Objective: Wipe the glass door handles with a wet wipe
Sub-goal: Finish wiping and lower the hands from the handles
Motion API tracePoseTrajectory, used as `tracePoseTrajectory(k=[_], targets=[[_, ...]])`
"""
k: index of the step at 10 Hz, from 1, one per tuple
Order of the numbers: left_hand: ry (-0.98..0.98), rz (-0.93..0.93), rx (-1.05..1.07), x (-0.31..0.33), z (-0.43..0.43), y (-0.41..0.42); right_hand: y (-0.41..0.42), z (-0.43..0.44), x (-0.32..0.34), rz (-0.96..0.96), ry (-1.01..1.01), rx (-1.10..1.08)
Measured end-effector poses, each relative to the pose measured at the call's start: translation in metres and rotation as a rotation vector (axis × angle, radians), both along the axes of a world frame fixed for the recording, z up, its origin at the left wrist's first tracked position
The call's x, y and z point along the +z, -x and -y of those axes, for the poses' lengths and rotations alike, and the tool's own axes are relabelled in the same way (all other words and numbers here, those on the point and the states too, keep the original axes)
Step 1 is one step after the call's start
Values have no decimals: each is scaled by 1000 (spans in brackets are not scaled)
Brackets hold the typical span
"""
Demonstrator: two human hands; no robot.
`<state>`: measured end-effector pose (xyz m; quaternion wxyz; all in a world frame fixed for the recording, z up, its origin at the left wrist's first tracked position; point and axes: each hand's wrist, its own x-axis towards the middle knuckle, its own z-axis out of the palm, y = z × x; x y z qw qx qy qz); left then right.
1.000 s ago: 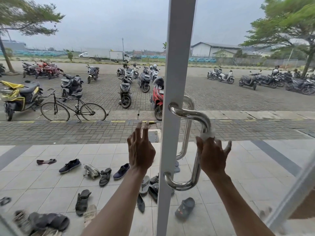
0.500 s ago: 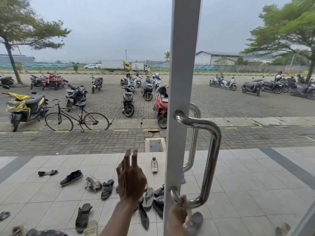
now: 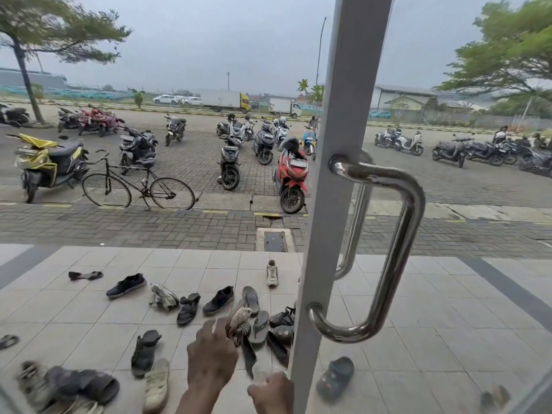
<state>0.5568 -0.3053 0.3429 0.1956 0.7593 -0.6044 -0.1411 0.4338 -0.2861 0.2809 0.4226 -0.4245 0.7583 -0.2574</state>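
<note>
Both hands sat low beside the door frame (image 3: 343,174), off the handle.

The left hand (image 3: 212,352) was blurred; its grip could not be told. The right hand (image 3: 270,392) looked clenched, wipe unseen. The steel handle (image 3: 397,249) stood free, right of the frame. No writing was readable.

Scattered dark and pale shoes and sandals (image 3: 191,307) on pale tiled porch floor (image 3: 448,324), 6 to 8 o'clock. Black thin-framed bicycle (image 3: 138,186) at 9 o'clock, yellow-covered scooter (image 3: 44,165) just left of it. Red scooter (image 3: 291,177) near centre. Rows of parked motorbikes on grey brick paving (image 3: 149,228). White box truck with yellow cab (image 3: 224,100) at 11 o'clock. Green trees at 10 and 2 o'clock.
</note>
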Motion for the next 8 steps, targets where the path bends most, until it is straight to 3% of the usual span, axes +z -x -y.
tracePoseTrajectory(k=[1, 4, 6, 8], targets=[[-237, -1, 5, -80, -20, -15, 1, -12, -80, -139, -95, 152], [-404, -200, 76, -361, -74, -31, -8, -37, -357, -337, -143, 438], [-483, -347, 75, -473, -86, -21, 6, -53, -482, -295, -255, 423], [-488, -330, 62, -544, -84, -23, 14, -48, -560, -281, -358, 508]])
